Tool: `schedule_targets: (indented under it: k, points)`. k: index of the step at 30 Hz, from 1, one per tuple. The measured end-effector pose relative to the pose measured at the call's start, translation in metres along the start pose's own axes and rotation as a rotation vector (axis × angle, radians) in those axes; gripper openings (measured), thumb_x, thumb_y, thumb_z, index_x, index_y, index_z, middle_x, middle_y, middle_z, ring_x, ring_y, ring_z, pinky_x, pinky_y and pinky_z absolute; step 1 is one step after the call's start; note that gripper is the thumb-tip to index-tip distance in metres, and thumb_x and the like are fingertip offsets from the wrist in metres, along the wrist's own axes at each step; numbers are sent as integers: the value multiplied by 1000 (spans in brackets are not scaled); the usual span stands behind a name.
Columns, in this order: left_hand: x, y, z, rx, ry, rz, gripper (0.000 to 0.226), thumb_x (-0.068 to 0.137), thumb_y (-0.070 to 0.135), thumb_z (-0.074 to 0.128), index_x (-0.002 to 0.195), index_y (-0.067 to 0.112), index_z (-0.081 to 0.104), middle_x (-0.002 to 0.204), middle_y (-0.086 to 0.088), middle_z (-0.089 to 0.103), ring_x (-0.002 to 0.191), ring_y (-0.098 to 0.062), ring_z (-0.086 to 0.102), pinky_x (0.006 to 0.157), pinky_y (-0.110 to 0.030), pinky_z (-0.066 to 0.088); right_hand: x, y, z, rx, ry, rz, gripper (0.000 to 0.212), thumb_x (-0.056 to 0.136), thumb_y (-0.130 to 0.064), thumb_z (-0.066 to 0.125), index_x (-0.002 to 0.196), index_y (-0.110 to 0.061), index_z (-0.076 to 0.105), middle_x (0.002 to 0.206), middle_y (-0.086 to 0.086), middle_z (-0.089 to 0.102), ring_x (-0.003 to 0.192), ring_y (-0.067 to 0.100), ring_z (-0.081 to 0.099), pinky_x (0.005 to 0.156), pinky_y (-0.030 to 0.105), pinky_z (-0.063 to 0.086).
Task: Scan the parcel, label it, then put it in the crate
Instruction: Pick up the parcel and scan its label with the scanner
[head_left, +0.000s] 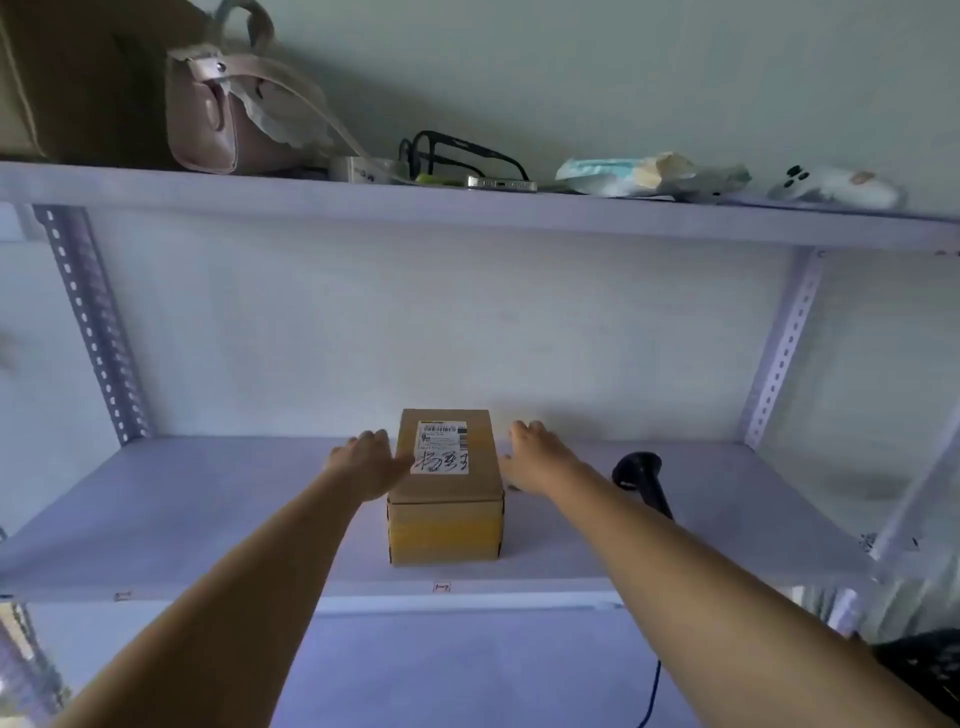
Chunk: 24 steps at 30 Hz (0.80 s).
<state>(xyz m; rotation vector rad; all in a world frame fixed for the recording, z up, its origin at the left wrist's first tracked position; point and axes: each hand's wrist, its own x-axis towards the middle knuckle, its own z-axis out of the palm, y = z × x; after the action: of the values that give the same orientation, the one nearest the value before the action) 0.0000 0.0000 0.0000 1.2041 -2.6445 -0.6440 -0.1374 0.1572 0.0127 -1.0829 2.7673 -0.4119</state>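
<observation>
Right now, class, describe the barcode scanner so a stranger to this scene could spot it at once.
Find the pale metal rack's lower shelf, where a cardboard parcel sits between two reaching hands. Just right of the right hand lies the barcode scanner. It is the only black thing on that shelf, with a cable trailing below.

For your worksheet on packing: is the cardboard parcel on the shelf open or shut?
Shut. The cardboard parcel has its lid flat and tucked into the front, with a shipping label on top.

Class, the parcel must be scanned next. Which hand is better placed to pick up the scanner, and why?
Probably the right hand. The black scanner lies on the shelf just to its right, while the left hand is on the far side of the parcel, against its left edge.
</observation>
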Motion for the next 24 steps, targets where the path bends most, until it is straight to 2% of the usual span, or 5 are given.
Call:
schedule_targets:
  k: [6, 11, 16, 20, 24]
  points:
    - [6, -13, 41, -569, -325, -197, 68, 83, 59, 33, 125, 9, 52, 118, -12, 59, 99, -20, 55, 96, -35, 40, 14, 21, 38, 272, -169, 125, 64, 94, -51, 31, 139, -5, 33, 146, 14, 39, 129, 32, 42, 106, 42, 36]
    - [14, -23, 60, -1011, -368, -289, 38, 91, 49, 44, 107, 18, 58, 100, -9, 62, 88, -22, 56, 97, -40, 40, 21, 17, 62, 533, -137, 113, 57, 95, -54, 28, 93, -7, 60, 95, 16, 61, 91, 32, 56, 86, 41, 49]
    - [20, -36, 56, -1159, -454, -255, 54, 75, 59, 52, 117, 25, 60, 104, -10, 58, 89, -23, 54, 76, -38, 44, 21, 17, 71, 677, -32, 97, 49, 96, -50, 30, 59, -19, 36, 60, -1, 39, 60, 18, 45, 61, 36, 41]
    - [31, -40, 60, -1136, -522, -195, 71, 59, 59, 66, 123, 28, 56, 115, -10, 59, 97, -25, 54, 77, -40, 45, 14, 25, 72, 730, 20, 27, 49, 99, -44, 30, 62, -14, 43, 66, -1, 46, 65, 14, 47, 61, 31, 33]
    - [37, -47, 71, -1176, -432, -114, 85, 53, 58, 65, 132, 28, 50, 128, -12, 58, 102, -23, 56, 78, -39, 49, 23, 51, 68, 690, -79, -69, 34, 97, -45, 39, 101, -19, 61, 107, 1, 62, 106, 18, 56, 90, 34, 42]
